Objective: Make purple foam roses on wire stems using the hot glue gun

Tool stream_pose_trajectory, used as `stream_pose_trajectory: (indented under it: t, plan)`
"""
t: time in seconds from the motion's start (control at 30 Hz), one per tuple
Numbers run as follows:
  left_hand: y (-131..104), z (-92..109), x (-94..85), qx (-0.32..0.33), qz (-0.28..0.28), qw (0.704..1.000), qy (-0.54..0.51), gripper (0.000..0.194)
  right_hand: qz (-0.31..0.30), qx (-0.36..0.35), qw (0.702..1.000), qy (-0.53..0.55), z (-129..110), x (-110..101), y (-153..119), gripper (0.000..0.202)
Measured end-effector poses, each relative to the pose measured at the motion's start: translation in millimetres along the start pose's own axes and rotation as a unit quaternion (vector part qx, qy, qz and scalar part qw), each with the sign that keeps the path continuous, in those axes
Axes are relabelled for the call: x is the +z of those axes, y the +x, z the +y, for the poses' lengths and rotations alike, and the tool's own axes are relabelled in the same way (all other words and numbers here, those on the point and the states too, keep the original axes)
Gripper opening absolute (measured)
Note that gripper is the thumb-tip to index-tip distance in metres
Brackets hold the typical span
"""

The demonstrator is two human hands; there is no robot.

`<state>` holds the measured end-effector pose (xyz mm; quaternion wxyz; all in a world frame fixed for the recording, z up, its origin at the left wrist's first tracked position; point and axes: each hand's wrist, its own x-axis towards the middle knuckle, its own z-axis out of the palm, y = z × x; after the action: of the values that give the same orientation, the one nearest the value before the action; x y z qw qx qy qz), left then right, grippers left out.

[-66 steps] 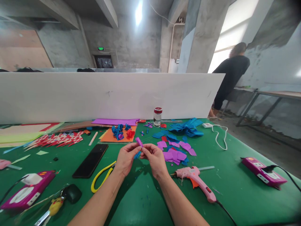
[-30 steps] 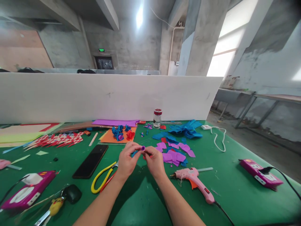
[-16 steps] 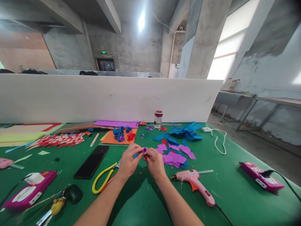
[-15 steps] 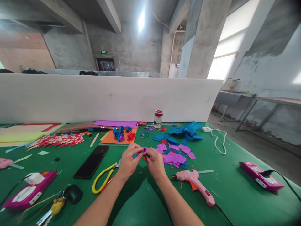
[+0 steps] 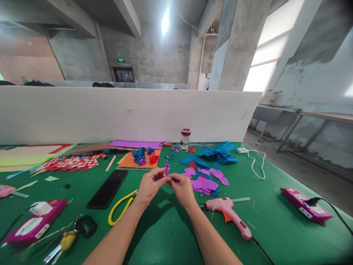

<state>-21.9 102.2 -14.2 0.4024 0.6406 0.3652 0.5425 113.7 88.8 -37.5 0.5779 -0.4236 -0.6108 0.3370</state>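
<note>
A small purple rolled paper flower [image 5: 167, 169] stands upright above my fingertips. My left hand [image 5: 150, 186] is closed in a pinch at its base. My right hand [image 5: 182, 188] pinches close against the left fingertips at the same spot; the fingers hide the flower's lower end. Right of my right hand lie purple paper petals [image 5: 204, 184], with blue crepe paper [image 5: 220, 152] behind them. A pink glue gun [image 5: 230, 213] rests on its side near my right forearm. Yellow-handled scissors [image 5: 118, 209] lie beside my left wrist, partly covered by it.
On the green table [image 5: 165, 239], a black phone [image 5: 108, 188] lies to the left. Blue, red and purple paper flowers [image 5: 142, 156] sit on orange paper [image 5: 129, 161]. A red-lidded jar [image 5: 185, 140] stands before the white partition [image 5: 154, 114]. Magenta power strips [image 5: 306, 207] flank the workspace.
The purple paper flower has tipped from facing me to upright and sits slightly higher. My hands have turned a little around its base, staying together.
</note>
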Motion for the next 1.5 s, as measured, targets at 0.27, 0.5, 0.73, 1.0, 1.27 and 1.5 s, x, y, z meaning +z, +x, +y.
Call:
stream_pose_trajectory:
  t: [0.27, 0.5, 0.73, 1.0, 1.27, 1.5]
  plan:
    - [-0.1, 2.3, -6.6, -0.056, -0.033, 0.998, -0.011, 0.025, -0.013, 0.011, 0.999, 0.035, -1.8, 1.0, -0.1, 0.015]
    - [0.8, 7.1, -10.8, -0.033, -0.062, 0.997, 0.001, 0.017, -0.054, 0.014, 0.995, 0.079, 4.0, 3.3, 0.8, 0.017]
    - [0.7, 4.1, -9.3, 0.004, -0.026, 1.0, 0.012, 0.012, -0.058, 0.045, 0.988, 0.134, 9.2, 5.6, 1.5, 0.016]
    - [0.4, 7.5, -7.0, -0.073, -0.02, 0.997, -0.03, 0.023, -0.045, 0.024, 0.992, 0.113, 8.6, 0.4, 2.8, 0.018]
    - [0.9, 5.2, -6.3, -0.008, -0.005, 1.0, 0.016, 0.012, -0.045, 0.02, 0.993, 0.103, 8.8, 3.4, 1.4, 0.016]
    - [2.6, 7.1, -7.5, -0.084, -0.027, 0.995, -0.045, 0.036, -0.033, 0.029, 0.996, 0.079, 6.9, 1.1, 2.7, 0.019]
